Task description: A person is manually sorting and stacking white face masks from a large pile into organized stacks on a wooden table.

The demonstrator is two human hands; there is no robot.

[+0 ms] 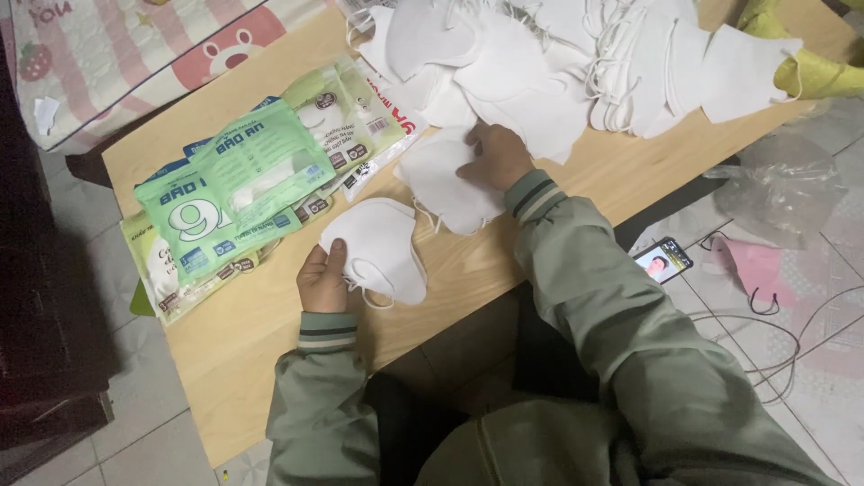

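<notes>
The left hand (322,279) is gripping a white face mask (378,247) by its near edge, thumb lying on top and the other fingers curled underneath, so the mask is resting partly on the wooden counter (243,333) and partly in the grasp. The right hand (495,157) is pressing down on a second white mask (445,184) lying flat on the counter just beyond the first; its fingers are bent and appear to be pinching the mask's far edge, though the back of the hand is hiding the fingertips. A stack of green and white packets (229,193) is lying to the left of the held mask, almost touching it. A loose pile of white masks (576,58) is spreading across the far end of the counter. A phone (662,261) is lying on the floor to the right.
</notes>
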